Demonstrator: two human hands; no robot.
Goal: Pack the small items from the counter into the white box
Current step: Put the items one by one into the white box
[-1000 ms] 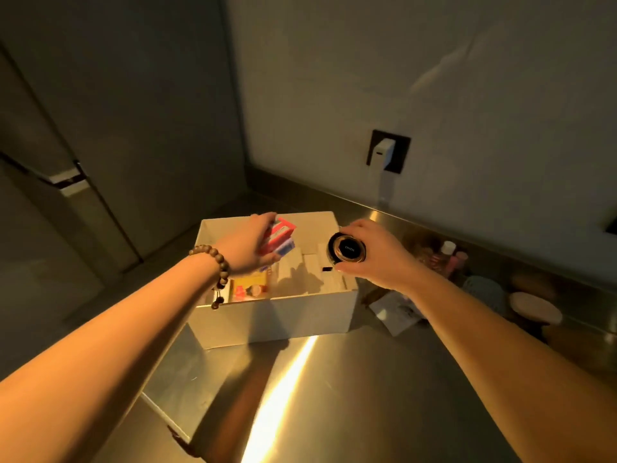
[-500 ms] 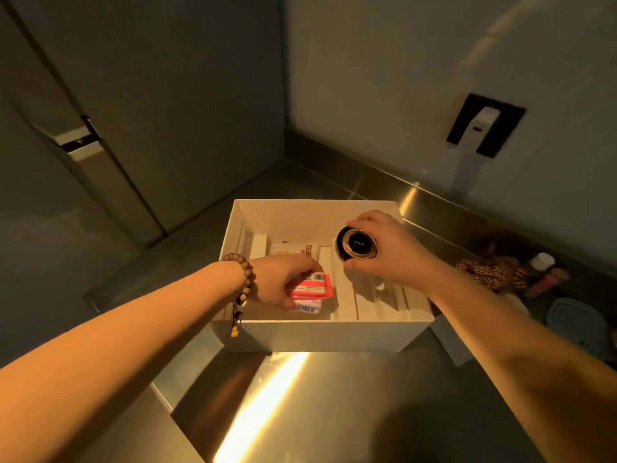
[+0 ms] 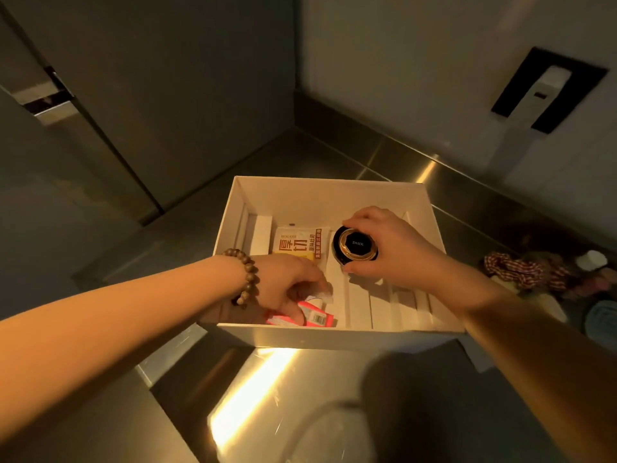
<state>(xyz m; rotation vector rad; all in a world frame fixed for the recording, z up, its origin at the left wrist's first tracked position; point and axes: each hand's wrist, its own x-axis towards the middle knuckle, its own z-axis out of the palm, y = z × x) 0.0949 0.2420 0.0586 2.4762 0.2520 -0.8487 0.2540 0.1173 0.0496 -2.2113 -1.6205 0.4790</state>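
White card walls of the box (image 3: 334, 339) frame everything that matters in the head view, so I place things by that box. The right hand (image 3: 390, 252) hangs over its middle, fingers and thumb curled round a black jar with a gold-ringed lid (image 3: 354, 245). The jar stands upright, its long axis pointing straight down at the ribbed white insert (image 3: 377, 305) on the box floor, so the coming move looks to me like a plain lowering, with the right hand far the nearer of the two. Whether the jar's base already touches the insert I cannot tell; the hand covers it.

Toward the near left corner of the box the left hand (image 3: 283, 285), beaded bracelet (image 3: 248, 275) at the wrist, reaches in with fingers bent down on a red packet (image 3: 317, 317) lying flat against the near wall; it seems to be pinching or pressing it, though the fingertips are hidden. Behind that hand a white and yellow snack pouch (image 3: 297, 243) lies flat against the left part of the box floor.

Right of the box, on the steel tabletop (image 3: 300, 396), more small things wait in shadow: a checked cloth bundle (image 3: 514, 267) and some little bottles, too dim to name.
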